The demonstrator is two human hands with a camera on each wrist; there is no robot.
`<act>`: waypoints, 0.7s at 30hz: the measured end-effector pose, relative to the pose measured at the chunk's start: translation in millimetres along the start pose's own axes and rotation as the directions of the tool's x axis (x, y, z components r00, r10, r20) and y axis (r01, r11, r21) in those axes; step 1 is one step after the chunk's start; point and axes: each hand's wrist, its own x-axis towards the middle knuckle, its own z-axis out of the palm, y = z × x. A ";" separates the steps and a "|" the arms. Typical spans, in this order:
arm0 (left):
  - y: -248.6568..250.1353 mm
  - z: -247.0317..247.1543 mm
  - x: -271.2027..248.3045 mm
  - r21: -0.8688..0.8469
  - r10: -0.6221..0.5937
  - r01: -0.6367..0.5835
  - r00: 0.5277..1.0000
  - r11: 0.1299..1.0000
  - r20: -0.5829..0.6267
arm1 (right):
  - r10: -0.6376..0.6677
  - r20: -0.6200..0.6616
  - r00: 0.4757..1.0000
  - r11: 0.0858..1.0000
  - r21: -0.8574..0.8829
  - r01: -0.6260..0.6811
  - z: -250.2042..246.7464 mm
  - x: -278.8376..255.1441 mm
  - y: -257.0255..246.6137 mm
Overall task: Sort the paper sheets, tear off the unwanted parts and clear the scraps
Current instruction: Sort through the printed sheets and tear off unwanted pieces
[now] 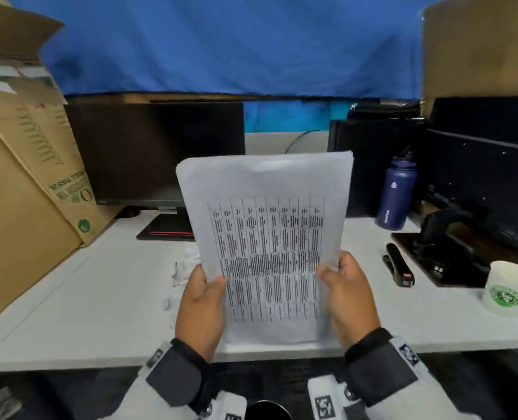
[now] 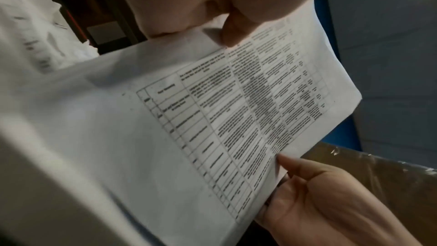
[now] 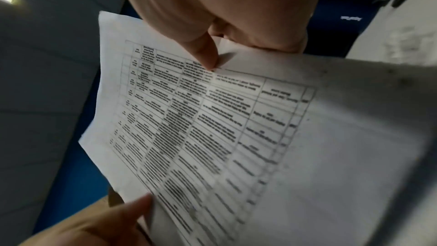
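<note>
In hand: you hold the paper sheets (image 1: 267, 237) upright above the near edge of the tabletop (image 1: 100, 298), printed table facing you.
Left hand: your left hand (image 1: 201, 301) grips the lower left edge of the stack, thumb on the printed face, fingers behind.
Right hand: your right hand (image 1: 347, 292) grips the lower right edge the same way; in the right wrist view the thumb presses on the table print.
Stack: the offset edges at the top suggest more than one sheet; how many you cannot tell.
Done so far: crumpled white scraps (image 1: 185, 268) lie on the tabletop just left of and behind the stack, so some tearing seems already done.
Not yet done: the top sheet shows no tear, and the scraps are not cleared.
Stage, as a judgement: somewhere in the middle, checking this sheet before tearing or setting it aside.
Left to do: decide on this sheet, tear off what is unwanted, work through the rest, then gather the scraps.
</note>
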 end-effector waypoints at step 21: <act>41.6 -4.6 18.3 -0.082 0.066 -0.064 0.998 0.995 0.013 | -0.192 0.103 0.976 0.981 0.012 0.192 -3.7 15.3 -45.1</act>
